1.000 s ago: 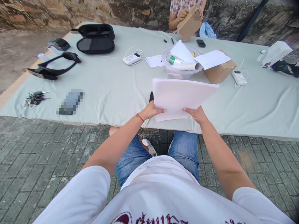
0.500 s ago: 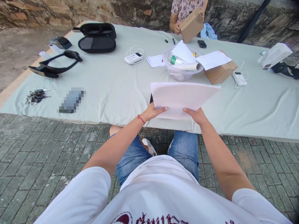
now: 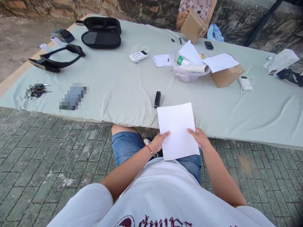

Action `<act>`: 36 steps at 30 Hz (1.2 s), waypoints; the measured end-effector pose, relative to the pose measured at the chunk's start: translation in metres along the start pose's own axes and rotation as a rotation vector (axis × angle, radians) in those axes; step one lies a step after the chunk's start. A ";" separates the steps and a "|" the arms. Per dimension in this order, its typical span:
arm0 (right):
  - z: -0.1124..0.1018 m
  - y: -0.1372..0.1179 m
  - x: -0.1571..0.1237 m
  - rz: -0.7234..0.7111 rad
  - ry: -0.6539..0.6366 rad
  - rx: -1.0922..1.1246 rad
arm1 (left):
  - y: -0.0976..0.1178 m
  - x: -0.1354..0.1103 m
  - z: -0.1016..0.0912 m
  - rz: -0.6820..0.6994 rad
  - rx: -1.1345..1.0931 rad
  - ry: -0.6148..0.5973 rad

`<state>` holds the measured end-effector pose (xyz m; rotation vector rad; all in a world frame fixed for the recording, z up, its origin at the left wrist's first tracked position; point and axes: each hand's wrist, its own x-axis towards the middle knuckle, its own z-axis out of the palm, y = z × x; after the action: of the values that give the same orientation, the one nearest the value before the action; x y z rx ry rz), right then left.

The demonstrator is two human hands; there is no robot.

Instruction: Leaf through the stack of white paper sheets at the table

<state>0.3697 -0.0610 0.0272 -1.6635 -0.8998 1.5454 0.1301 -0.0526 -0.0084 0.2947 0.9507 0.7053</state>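
Observation:
A stack of white paper (image 3: 178, 134) is held upright in portrait direction over my lap, its top edge reaching the table's front edge. My left hand (image 3: 159, 142) grips its left side, thumb on the front face. On the opposite side my right hand (image 3: 199, 137) grips it the same way. The fingers behind the sheets are hidden. Just beyond the paper's top left corner, a small black stapler (image 3: 157, 99) lies on the cloth.
The cloth-covered table (image 3: 118, 91) carries a plastic basin (image 3: 187, 75) with papers and a bottle, a cardboard box (image 3: 227, 75), a pixelated phone (image 3: 74, 97), keys (image 3: 36, 90), a headset (image 3: 59, 60) and a black case (image 3: 101, 39). Across it, a person holds a cardboard box (image 3: 193, 26).
Both hands have brought the paper stack down toward my lap and turned it from wide to tall. The stapler, mostly covered before, now shows fully. The person opposite has tilted their box.

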 end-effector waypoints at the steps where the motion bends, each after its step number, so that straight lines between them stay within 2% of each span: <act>1: -0.002 0.007 -0.003 0.020 -0.008 0.012 | -0.007 0.000 -0.002 -0.052 -0.018 0.015; 4: -0.007 0.020 -0.013 0.064 -0.043 0.066 | -0.016 0.004 -0.007 -0.139 -0.077 0.017; 8: -0.005 0.022 -0.018 0.089 -0.039 0.078 | -0.016 0.012 -0.011 -0.205 -0.142 -0.090; 11: -0.002 0.020 -0.016 0.065 -0.039 0.057 | -0.015 0.015 -0.014 -0.204 -0.138 -0.160; 13: -0.002 0.017 -0.015 0.047 -0.044 0.026 | -0.013 0.014 -0.014 -0.175 -0.114 -0.144; 16: -0.009 0.012 -0.018 0.015 -0.040 -0.054 | -0.005 0.009 -0.013 -0.097 -0.079 -0.091; 22: -0.028 -0.004 -0.034 0.000 -0.108 -0.169 | 0.030 0.000 -0.002 0.156 -0.199 -0.105; 28: -0.026 -0.007 -0.039 -0.034 -0.087 -0.204 | 0.043 0.002 0.012 0.438 -0.213 0.072; 32: -0.026 -0.006 -0.041 -0.032 -0.094 -0.192 | 0.044 -0.001 0.016 0.524 -0.171 0.100; 36: -0.027 -0.006 -0.043 -0.019 -0.101 -0.160 | 0.048 -0.009 0.019 0.529 -0.153 0.049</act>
<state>0.3939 -0.0945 0.0566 -1.6934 -1.1146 1.5927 0.1217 -0.0213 0.0330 0.4006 0.8643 1.2683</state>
